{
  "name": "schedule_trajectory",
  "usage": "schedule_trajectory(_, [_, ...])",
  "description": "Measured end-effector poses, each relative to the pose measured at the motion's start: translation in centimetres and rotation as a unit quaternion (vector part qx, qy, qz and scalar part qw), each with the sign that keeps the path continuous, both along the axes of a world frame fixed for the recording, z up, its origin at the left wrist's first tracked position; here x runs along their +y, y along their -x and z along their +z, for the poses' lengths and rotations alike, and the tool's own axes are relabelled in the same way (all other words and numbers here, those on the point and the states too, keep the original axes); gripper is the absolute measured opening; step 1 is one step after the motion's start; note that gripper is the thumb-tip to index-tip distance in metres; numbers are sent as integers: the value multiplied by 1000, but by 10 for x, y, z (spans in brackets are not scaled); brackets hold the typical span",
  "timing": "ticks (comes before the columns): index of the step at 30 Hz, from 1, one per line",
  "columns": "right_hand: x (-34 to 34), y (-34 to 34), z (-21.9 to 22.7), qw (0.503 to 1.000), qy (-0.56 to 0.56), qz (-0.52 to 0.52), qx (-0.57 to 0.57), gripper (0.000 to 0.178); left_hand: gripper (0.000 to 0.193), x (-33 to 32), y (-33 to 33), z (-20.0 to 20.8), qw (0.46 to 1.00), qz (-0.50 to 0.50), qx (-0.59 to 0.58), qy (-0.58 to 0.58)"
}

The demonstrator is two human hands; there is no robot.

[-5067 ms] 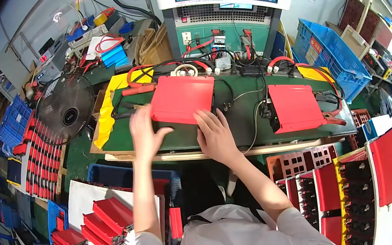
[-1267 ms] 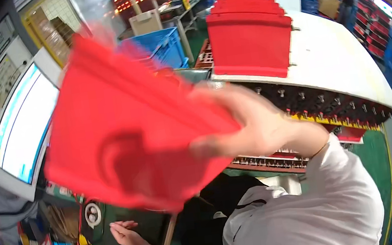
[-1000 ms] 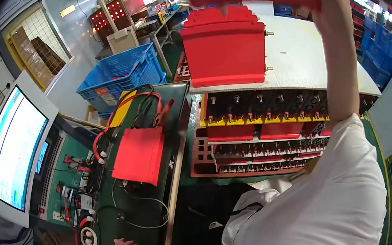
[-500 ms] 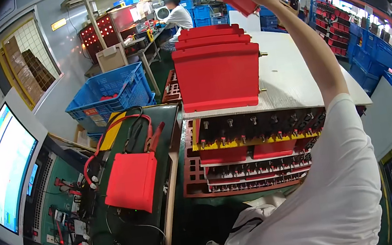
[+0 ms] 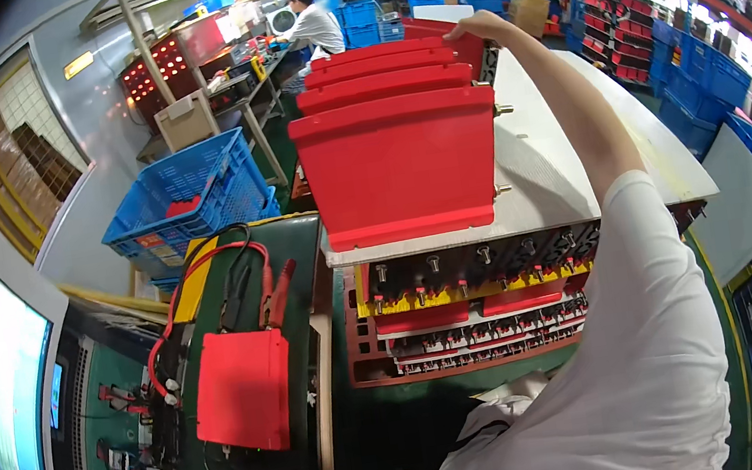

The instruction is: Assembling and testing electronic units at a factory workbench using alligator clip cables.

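At the far end of a row of upright red metal-cased units, my right hand (image 5: 481, 25) is closed on the top of another red unit (image 5: 468, 51). That unit stands at or just above the white board (image 5: 537, 150); its lower part is hidden by the row, so I cannot tell if it touches. The nearest red unit (image 5: 400, 169) of the row faces me, with brass terminals on its right side. My left hand is out of the picture. On the dark bench to the left lies a single red unit (image 5: 244, 388), with red and black clamps (image 5: 277, 295) beside its top edge.
Under the white board are stacked layers of units with terminals (image 5: 485, 256) on a reddish-brown pallet (image 5: 361, 333). A blue crate (image 5: 188, 199) stands at the left, beyond the bench (image 5: 301, 246). A monitor (image 5: 11, 373) is at far left. One person (image 5: 313, 25) works at a back bench.
My right hand has lowered the red unit from high in the air to the far end of the row. My left hand has left the picture. The view has shifted a little.
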State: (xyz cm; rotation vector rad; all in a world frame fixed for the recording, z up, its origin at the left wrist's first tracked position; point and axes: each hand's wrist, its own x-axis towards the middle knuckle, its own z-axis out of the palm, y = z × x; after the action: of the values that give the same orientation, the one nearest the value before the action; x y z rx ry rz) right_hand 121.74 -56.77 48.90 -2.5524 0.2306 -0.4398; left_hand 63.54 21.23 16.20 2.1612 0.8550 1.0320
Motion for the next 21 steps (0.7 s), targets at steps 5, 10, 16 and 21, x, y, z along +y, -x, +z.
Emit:
schedule_trajectory(5, [11,20,6,983,159,-84,44,104,41,-7,-1,10,999,4,-8,-46])
schedule_trajectory(10, [29,62,11,975,172,-119,74,101,43,-3,4,7,999,23,11,-24])
schedule_trajectory(16, [24,53,2,993,85,-78,7,82,44,0,1,1,1000,12,5,7])
schedule_trajectory(21, [33,22,-15,996,72,-57,-15,87,45,-2,-6,80,812,106,-49,572])
